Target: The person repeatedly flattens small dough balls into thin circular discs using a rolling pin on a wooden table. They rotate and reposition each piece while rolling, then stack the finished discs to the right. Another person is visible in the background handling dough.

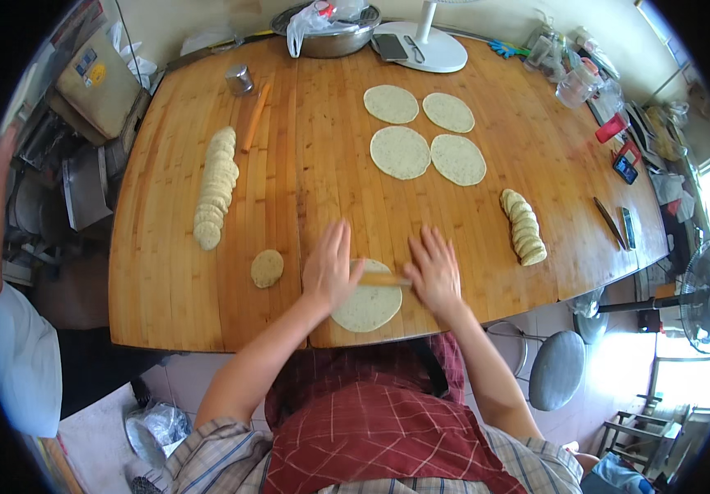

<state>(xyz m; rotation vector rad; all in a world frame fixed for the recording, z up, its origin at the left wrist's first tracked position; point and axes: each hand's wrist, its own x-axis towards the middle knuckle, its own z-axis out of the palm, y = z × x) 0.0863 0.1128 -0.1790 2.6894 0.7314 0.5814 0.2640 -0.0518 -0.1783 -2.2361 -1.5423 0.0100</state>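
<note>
A wooden rolling pin (384,280) lies crosswise over a thin, flattened dough round (368,312) at the table's near edge. Its left end is under my left hand (329,265), and its right end meets my right hand (437,272). Both hands have fingers stretched forward; the pin looks blurred. Left of my left hand sits a small thick dough disc (267,268). Farther left runs a long row of overlapping dough pieces (216,191). A shorter row of dough pieces (523,228) lies to the right. Several rolled dough rounds (399,152) are spread ahead of me.
On the wooden table (330,185) are an orange-brown stick (256,117) and a metal canister (239,79). A steel basin (339,44) and a white stand base (447,58) stand at the back. Another person (18,358) is at left; a round stool (556,370) stands right.
</note>
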